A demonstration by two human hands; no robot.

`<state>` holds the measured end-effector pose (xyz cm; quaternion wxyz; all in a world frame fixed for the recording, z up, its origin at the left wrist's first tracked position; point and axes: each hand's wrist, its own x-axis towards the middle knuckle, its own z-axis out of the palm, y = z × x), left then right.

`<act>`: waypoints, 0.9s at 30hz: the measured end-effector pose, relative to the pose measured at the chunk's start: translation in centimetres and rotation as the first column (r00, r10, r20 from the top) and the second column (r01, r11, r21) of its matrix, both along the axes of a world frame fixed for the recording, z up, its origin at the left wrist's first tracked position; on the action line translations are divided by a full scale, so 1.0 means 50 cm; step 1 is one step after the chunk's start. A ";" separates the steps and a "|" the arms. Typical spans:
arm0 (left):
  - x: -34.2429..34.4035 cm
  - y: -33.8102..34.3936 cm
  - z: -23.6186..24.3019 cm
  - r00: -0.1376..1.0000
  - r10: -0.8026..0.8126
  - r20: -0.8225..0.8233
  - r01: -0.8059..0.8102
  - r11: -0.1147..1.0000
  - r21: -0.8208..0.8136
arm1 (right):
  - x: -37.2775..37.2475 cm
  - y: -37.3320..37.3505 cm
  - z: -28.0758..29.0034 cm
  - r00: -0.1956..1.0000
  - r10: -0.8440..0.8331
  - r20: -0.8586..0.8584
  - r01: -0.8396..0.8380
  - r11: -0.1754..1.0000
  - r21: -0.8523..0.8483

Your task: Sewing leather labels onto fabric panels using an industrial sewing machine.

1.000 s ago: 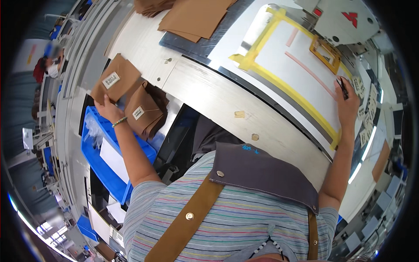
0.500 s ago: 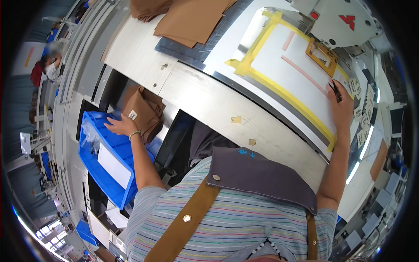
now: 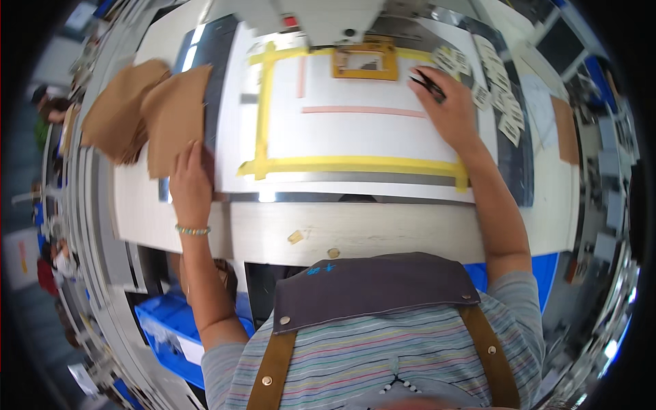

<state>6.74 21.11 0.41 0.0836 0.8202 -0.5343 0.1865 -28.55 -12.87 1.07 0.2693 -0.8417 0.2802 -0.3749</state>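
Observation:
My left hand [image 3: 191, 179] rests on the near edge of a flat brown fabric piece [image 3: 176, 109], fingers stretched out over it. That piece lies on top of others beside a second brown pile [image 3: 123, 113]. In my right hand [image 3: 447, 109] are small black thread snips [image 3: 429, 87], their points toward the left. This hand is over the right part of a white sheet [image 3: 342, 140] framed with yellow tape [image 3: 355, 164]. Just left of the snips, a yellow frame [image 3: 365, 60] sits under the sewing machine head [image 3: 331, 20]. Pink strips [image 3: 362, 111] lie on the sheet.
Several white printed labels [image 3: 502, 96] lie on the dark plate at the right. Below the table's front edge at left stands a blue bin [image 3: 171, 342], with brown pieces partly hidden behind my left arm. Other people [image 3: 61, 263] are far off at left.
My view has turned toward the machine. My left hand has left the brown pieces by the blue bin and reached the brown stack on the table. The right hand still holds the snips.

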 end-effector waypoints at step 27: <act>0.190 0.025 0.052 0.526 -0.007 -0.851 -0.371 0.898 -0.236 | -0.003 -0.006 0.021 0.998 -0.007 0.068 -0.020 0.920 0.391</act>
